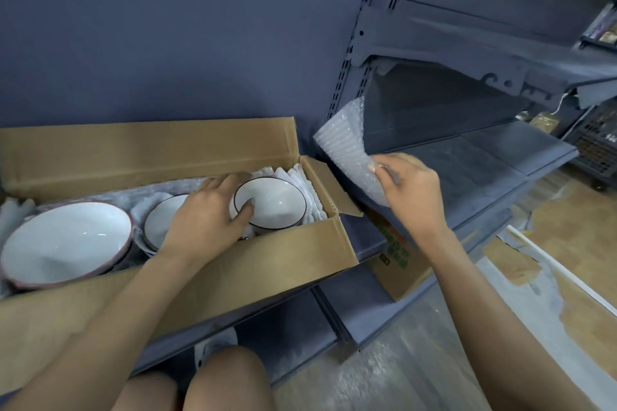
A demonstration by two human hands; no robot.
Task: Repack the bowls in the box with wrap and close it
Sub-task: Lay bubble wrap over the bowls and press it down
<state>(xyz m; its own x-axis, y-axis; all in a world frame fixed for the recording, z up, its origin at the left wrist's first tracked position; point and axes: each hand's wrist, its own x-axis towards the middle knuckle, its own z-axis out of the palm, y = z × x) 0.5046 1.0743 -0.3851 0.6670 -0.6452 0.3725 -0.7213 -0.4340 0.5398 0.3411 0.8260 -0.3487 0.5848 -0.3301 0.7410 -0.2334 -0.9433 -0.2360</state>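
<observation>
A long cardboard box (283,253) lies open on a low grey shelf, lined with white wrap. Inside are a large white bowl with a reddish rim (63,240) at the left, a half-hidden black-rimmed bowl (160,220) in the middle, and a small black-rimmed white bowl (273,202) at the right end. My left hand (210,210) grips the small bowl, thumb inside its rim and fingers over its far edge. To the right of the box, my right hand (410,187) pinches a sheet of bubble wrap (347,150) and holds it up above the shelf.
The box's back flap (150,147) stands up against the grey back panel. A second printed carton (397,260) sits under the shelf at the right. A grey upper shelf (467,57) juts out at the right. My knees (227,380) are below the shelf edge.
</observation>
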